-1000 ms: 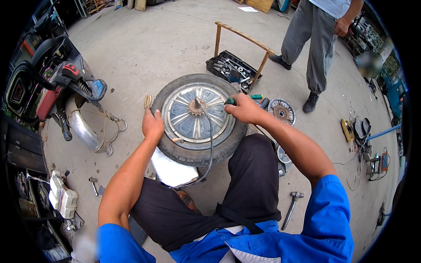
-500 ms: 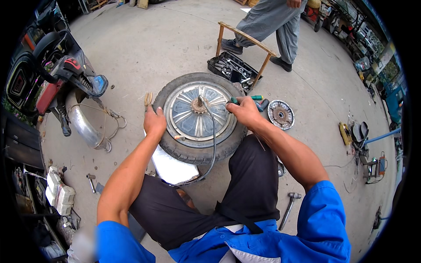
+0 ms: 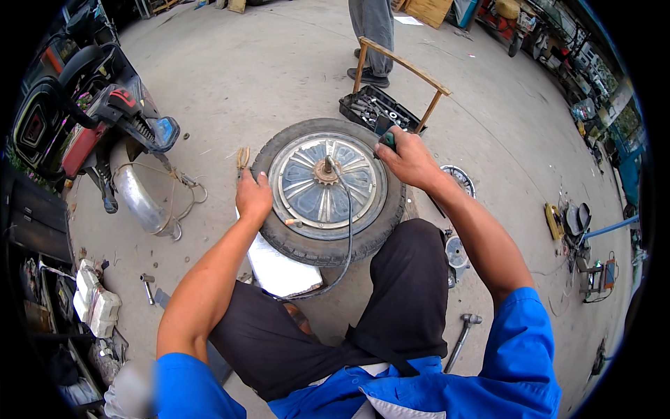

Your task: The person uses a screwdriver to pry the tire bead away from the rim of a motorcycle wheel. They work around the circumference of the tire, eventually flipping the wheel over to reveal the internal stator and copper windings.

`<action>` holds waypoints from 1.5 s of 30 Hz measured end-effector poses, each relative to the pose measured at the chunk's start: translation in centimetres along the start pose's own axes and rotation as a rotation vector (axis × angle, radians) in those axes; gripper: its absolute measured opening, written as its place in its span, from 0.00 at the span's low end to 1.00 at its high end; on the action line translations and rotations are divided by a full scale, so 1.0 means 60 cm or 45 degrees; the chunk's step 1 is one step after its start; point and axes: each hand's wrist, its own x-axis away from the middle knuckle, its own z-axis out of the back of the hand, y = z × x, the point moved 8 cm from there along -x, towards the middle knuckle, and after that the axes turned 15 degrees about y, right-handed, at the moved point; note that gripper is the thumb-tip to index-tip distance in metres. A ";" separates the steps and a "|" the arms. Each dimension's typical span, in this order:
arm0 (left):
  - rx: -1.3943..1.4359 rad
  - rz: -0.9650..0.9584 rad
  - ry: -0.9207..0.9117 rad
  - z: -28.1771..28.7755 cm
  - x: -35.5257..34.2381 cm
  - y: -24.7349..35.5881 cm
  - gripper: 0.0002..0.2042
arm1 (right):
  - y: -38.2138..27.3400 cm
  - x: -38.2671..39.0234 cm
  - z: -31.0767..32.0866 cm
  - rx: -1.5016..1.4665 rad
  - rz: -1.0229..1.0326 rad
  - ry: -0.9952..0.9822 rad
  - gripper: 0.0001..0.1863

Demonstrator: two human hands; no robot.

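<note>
A wheel with a black tyre (image 3: 307, 247) and a metal spoked-pattern hub (image 3: 314, 202) lies flat before my knees. From its central axle a dark cable (image 3: 350, 223) curves down over the near rim. My left hand (image 3: 254, 197) is closed on the tyre's left edge, thumb on the sidewall and the other fingers partly hidden. Just beyond that hand is a pair of pliers with tan-orange handles (image 3: 243, 158). My right hand (image 3: 408, 160) grips a green-handled screwdriver (image 3: 386, 142) over the wheel's far right edge; its shaft is not clearly visible.
Behind the wheel stands a black toolbox (image 3: 349, 110) with a wooden handle frame (image 3: 408, 61). White foam (image 3: 283, 269) lies beneath the wheel's near side. A metal hub cover (image 3: 460, 178) and a hammer-like tool (image 3: 462, 339) lie right. A partly dismantled scooter (image 3: 105, 133) stands left; a person's legs (image 3: 377, 38) are ahead.
My right hand has lifted slightly up and right, turning the screwdriver, whose yellow-banded end no longer shows. The person beyond has moved left. My left hand stays at the tyre.
</note>
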 end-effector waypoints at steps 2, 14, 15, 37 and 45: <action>0.000 0.004 -0.004 0.003 0.002 -0.001 0.27 | 0.005 -0.017 -0.012 0.024 0.000 -0.169 0.20; -0.004 -0.006 -0.019 0.002 0.001 0.004 0.28 | 0.037 -0.051 -0.072 0.127 -0.046 -0.344 0.21; -0.014 0.004 -0.027 0.004 0.003 0.006 0.28 | 0.038 -0.051 -0.075 0.130 -0.051 -0.346 0.21; -0.007 -0.012 0.012 0.000 0.000 -0.004 0.28 | 0.017 -0.059 -0.086 0.210 0.155 -0.477 0.23; 0.008 0.015 -0.012 0.001 0.002 0.002 0.28 | 0.073 -0.047 -0.123 -0.473 -0.082 -0.438 0.18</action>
